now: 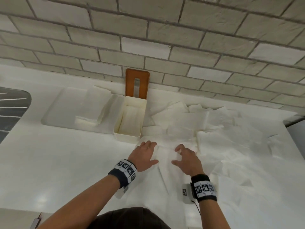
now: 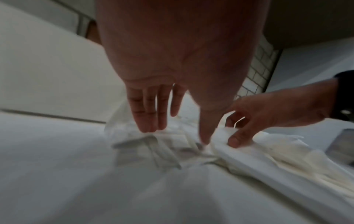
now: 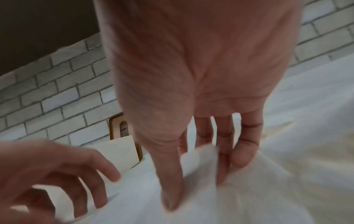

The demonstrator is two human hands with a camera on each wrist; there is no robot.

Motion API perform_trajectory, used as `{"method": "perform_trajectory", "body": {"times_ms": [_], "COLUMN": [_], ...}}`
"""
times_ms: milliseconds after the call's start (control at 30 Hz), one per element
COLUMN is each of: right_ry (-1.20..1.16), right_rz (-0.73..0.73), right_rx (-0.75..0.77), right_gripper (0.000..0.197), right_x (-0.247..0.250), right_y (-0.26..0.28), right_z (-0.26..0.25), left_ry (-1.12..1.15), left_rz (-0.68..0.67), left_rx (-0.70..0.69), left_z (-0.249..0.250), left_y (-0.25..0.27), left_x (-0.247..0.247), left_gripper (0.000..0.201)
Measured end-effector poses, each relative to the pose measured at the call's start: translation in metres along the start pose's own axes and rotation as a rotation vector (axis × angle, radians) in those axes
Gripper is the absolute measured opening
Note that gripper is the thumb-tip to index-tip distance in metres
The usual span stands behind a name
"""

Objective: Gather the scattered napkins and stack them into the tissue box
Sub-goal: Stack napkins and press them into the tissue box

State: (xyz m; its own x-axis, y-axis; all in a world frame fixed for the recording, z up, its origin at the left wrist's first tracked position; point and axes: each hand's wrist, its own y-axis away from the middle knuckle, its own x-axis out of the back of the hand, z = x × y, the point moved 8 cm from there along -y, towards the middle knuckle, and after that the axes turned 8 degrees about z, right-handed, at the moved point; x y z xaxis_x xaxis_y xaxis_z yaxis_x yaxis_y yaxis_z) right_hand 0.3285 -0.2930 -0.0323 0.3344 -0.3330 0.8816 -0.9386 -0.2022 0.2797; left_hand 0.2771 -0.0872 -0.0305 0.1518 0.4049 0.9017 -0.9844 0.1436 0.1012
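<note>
My left hand point(image 1: 144, 155) lies spread, fingers pressing the napkins point(image 1: 166, 156) flat on the counter point(image 1: 66, 162) so they don't slide; my right hand point(image 1: 187, 160) pinches a fold beside it to lift. The tissue box point(image 1: 129, 118) sits open just beyond, partly filled.

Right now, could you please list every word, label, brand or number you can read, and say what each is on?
No readable text.
The wristbands on the left hand and right hand carry black-and-white square code patterns, not letters.
The tissue box, its wooden lid and the napkins show no print.
</note>
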Motion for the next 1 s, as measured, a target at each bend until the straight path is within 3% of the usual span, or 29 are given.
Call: {"method": "perform_trajectory", "body": {"times_ms": [67, 233, 300, 367, 467, 567, 633, 733, 800, 900, 1000], "right_ry": [-0.089, -0.371, -0.411, -0.420, -0.410, -0.354, -0.346, -0.348, -0.357, -0.338, -0.350], "right_rz": [0.043, 0.110, 0.215, 0.297, 0.196, 0.088, 0.099, 0.245, 0.364, 0.480, 0.493], "right_rx": [-0.010, -0.022, 0.007, 0.096, 0.199, 0.254, 0.252, 0.223, 0.197, 0.195, 0.200], "right_gripper": [0.040, 0.041, 0.032, 0.020, 0.019, 0.018, 0.016, 0.018, 0.021, 0.023, 0.020], "right_x": [-0.001, 0.018, 0.043, 0.070, 0.098, 0.114, 0.123, 0.145, 0.163, 0.185, 0.193], "right_y": [0.009, 0.025, 0.033, 0.043, 0.060, 0.077, 0.086, 0.102, 0.115, 0.134, 0.143], "right_z": [0.006, 0.012, 0.011, 0.005, -0.012, -0.023, -0.022, -0.008, 0.004, 0.014, 0.017], "left_ry": [-0.053, 0.126, 0.101, 0.136, 0.270, 0.317, 0.390, 0.570, 0.672, 0.585, 0.480], "left_rz": [-0.076, -0.044, -0.065, 0.010, 0.128, -0.103, -0.180, -0.137, -0.176, -0.304, -0.238], "left_rx": [0.027, 0.039, 0.034, 0.049, 0.141, 0.153, 0.116, 0.141, 0.147, 0.017, -0.093], "left_z": [0.000, -0.012, -0.018, -0.014, 0.003, 0.026, 0.034, 0.029, 0.027, 0.033, 0.036], "left_y": [-0.003, 0.002, 0.005, 0.001, -0.018, -0.033, -0.036, -0.034, -0.031, -0.028, -0.032], "left_x": [-0.015, -0.016, -0.011, 0.002, 0.015, -0.011, -0.019, -0.011, -0.012, -0.026, -0.029], "left_gripper": [0.071, 0.042, 0.036, 0.031, 0.044, 0.083, 0.102, 0.096, 0.086, 0.084, 0.073]}}
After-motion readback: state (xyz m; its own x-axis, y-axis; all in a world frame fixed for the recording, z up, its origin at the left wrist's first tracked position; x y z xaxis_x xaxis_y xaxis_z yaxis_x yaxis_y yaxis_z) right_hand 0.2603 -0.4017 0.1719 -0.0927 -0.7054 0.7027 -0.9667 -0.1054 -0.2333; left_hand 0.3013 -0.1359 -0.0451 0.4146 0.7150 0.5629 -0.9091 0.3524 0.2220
